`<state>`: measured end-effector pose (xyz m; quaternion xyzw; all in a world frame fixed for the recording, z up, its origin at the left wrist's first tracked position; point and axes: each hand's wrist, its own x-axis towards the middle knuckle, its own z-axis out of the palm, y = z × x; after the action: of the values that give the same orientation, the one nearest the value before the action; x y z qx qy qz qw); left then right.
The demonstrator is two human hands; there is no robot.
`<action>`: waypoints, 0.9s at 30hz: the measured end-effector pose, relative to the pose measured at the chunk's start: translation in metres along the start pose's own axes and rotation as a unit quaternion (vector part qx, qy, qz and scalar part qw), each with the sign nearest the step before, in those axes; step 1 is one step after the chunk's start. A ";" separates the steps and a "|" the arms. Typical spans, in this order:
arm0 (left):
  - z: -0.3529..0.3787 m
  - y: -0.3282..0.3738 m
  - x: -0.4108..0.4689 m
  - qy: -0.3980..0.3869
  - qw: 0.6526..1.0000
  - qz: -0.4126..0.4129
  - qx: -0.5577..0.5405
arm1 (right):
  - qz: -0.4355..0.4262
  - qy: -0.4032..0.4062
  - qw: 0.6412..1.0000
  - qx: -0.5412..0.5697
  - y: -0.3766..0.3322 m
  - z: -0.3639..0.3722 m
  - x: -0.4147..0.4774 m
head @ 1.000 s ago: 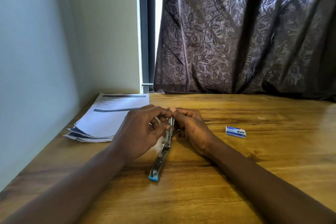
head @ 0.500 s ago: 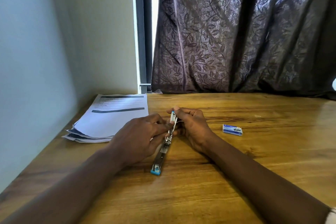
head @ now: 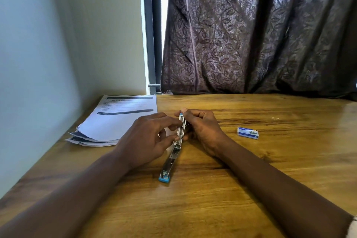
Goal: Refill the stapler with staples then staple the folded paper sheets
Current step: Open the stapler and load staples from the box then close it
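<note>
A metal stapler (head: pixel 172 157) with blue ends lies opened out flat on the wooden table (head: pixel 212 199), its base pointing toward me. My right hand (head: pixel 202 129) grips the far, raised arm of the stapler with thumb on top. My left hand (head: pixel 148 138) pinches the same arm from the left side at its middle. Whether staples sit in the channel is hidden by my fingers. A small blue-and-white staple box (head: pixel 247 132) lies to the right of my hands. The stack of printed paper sheets (head: pixel 117 120) lies at the left.
A grey wall runs along the table's left edge. A dark leaf-patterned curtain (head: pixel 251 35) hangs behind the table's far edge, with a window frame strip (head: pixel 154 29) beside it. A tiny loose staple (head: pixel 275 118) lies on the wood at the far right.
The stapler's far arm has been lifted and its blue tip now shows between my fingers. Both hands have stayed on it; the view shifted slightly.
</note>
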<state>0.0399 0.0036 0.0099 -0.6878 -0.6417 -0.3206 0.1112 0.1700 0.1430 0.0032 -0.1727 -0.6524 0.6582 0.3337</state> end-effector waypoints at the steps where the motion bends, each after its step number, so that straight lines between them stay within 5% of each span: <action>1: 0.000 0.000 0.000 -0.003 1.000 0.003 -0.004 | 0.000 0.001 1.000 -0.001 0.000 0.000 0.000; 16: -0.006 0.003 -0.001 -0.047 0.997 0.040 0.040 | 0.007 -0.006 1.000 -0.006 -0.001 0.001 -0.003; 27: 0.004 0.000 0.002 -0.087 0.981 -0.064 -0.159 | -0.030 -0.024 0.997 -0.071 0.006 0.002 0.000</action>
<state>0.0409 0.0074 0.0076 -0.6792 -0.6326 -0.3643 -0.0764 0.1678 0.1416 -0.0022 -0.1602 -0.7099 0.6041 0.3247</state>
